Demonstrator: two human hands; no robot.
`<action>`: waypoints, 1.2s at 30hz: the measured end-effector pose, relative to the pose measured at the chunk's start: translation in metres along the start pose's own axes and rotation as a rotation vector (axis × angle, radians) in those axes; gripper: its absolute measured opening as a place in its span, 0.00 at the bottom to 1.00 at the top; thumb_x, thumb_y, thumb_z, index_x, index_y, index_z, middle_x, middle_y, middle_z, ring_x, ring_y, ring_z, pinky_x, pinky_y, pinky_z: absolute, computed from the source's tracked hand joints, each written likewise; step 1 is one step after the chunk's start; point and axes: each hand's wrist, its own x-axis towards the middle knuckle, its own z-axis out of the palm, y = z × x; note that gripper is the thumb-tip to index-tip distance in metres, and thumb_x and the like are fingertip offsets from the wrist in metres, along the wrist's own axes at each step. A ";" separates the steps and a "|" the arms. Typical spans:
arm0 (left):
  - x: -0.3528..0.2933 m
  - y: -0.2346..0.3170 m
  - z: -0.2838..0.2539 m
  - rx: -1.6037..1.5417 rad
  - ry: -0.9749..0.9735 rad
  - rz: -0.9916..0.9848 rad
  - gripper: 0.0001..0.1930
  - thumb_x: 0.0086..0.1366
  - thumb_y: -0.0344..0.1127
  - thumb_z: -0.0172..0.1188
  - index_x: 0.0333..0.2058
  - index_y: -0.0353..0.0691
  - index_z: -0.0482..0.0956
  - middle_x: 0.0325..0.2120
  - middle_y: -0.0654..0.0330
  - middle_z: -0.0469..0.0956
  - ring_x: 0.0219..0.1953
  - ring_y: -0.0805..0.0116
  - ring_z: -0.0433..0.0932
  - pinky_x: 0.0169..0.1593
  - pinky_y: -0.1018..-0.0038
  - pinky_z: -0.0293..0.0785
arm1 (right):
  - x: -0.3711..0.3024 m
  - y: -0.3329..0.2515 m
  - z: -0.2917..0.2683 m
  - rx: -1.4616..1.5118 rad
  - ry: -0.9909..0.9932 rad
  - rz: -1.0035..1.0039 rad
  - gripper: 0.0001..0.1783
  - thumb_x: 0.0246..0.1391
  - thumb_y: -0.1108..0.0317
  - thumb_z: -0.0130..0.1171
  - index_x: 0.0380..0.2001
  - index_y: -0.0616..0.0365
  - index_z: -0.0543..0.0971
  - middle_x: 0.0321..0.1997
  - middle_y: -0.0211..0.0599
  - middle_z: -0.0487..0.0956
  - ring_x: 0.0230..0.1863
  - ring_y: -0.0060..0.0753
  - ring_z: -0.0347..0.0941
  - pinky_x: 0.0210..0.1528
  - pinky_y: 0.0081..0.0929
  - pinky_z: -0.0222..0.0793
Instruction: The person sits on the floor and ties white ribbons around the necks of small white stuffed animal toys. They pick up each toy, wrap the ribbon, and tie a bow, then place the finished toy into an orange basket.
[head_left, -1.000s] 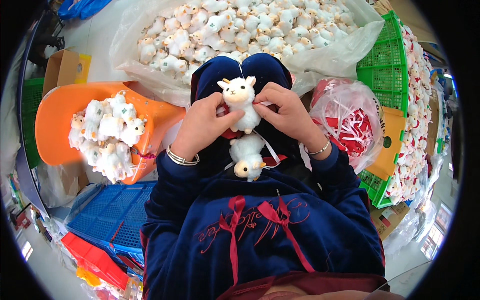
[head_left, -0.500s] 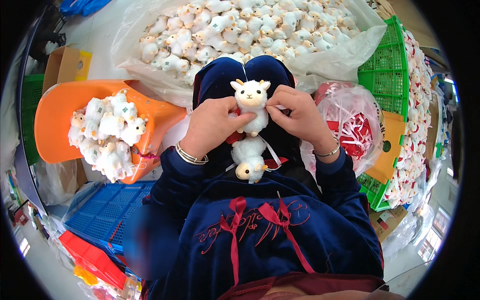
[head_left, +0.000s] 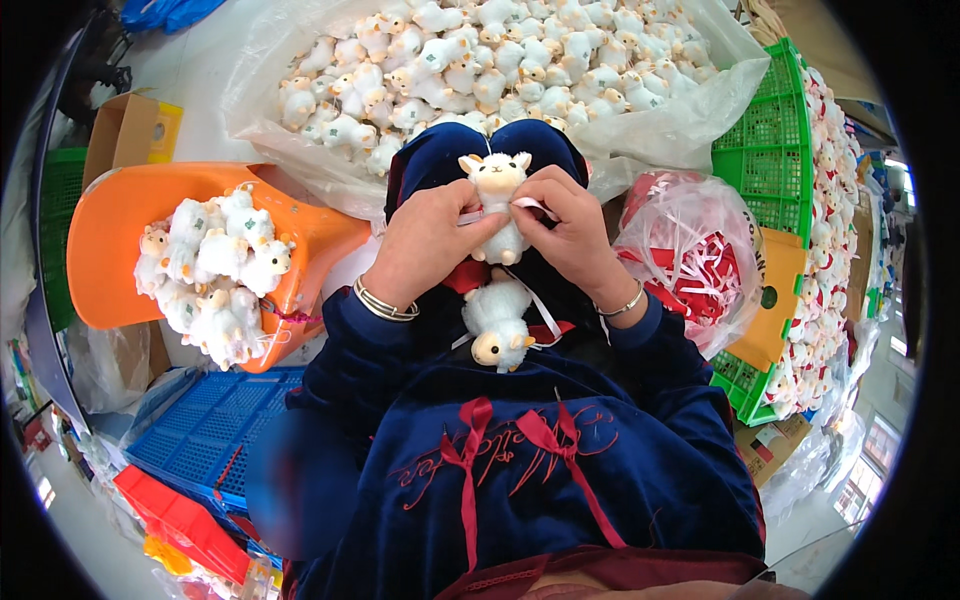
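A small white plush sheep [head_left: 498, 190] stands upright above my lap, facing me. My left hand [head_left: 425, 235] is closed at its left side, pinching a white ribbon [head_left: 470, 216] beside the neck. On the other side my right hand [head_left: 568, 225] pinches a white ribbon [head_left: 537, 206] near the neck. A bit of red cloth [head_left: 464, 277] shows below my left hand; most of it is hidden. Nearer to me, a second plush sheep [head_left: 498, 318] lies on my lap, with red cloth and white ribbon beside it.
At left, an orange chair [head_left: 110, 250] holds several plush sheep [head_left: 225, 255]. A large plastic sheet [head_left: 690, 125] full of them lies ahead. A clear bag [head_left: 690, 260] of red cloth and white ribbons stands right, beside a green crate [head_left: 765, 150]. Blue crates [head_left: 200, 425] are lower left.
Both hands and the upright sheep have shifted slightly left. The white ribbon now shows at both sides of the neck, and the red cloth beside it shows less.
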 end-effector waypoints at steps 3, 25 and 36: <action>0.002 -0.003 -0.008 -0.109 -0.101 0.038 0.13 0.65 0.37 0.68 0.32 0.32 0.80 0.23 0.60 0.78 0.27 0.73 0.76 0.32 0.73 0.72 | 0.004 0.002 0.001 0.034 0.003 0.003 0.06 0.54 0.77 0.68 0.35 0.62 0.81 0.35 0.36 0.77 0.33 0.30 0.75 0.35 0.25 0.71; 0.015 -0.011 0.019 -0.572 -0.028 0.053 0.08 0.66 0.29 0.65 0.43 0.35 0.85 0.37 0.70 0.78 0.36 0.84 0.72 0.39 0.83 0.70 | 0.023 -0.002 -0.014 0.274 -0.168 0.046 0.09 0.64 0.76 0.58 0.44 0.61 0.83 0.39 0.33 0.75 0.40 0.22 0.72 0.40 0.20 0.68; 0.012 -0.014 0.034 -0.782 0.074 0.030 0.05 0.68 0.29 0.65 0.42 0.38 0.83 0.34 0.70 0.79 0.34 0.84 0.73 0.38 0.84 0.70 | 0.030 -0.007 -0.029 0.054 -0.240 0.078 0.10 0.57 0.80 0.63 0.43 0.60 0.82 0.41 0.31 0.74 0.34 0.21 0.73 0.36 0.19 0.69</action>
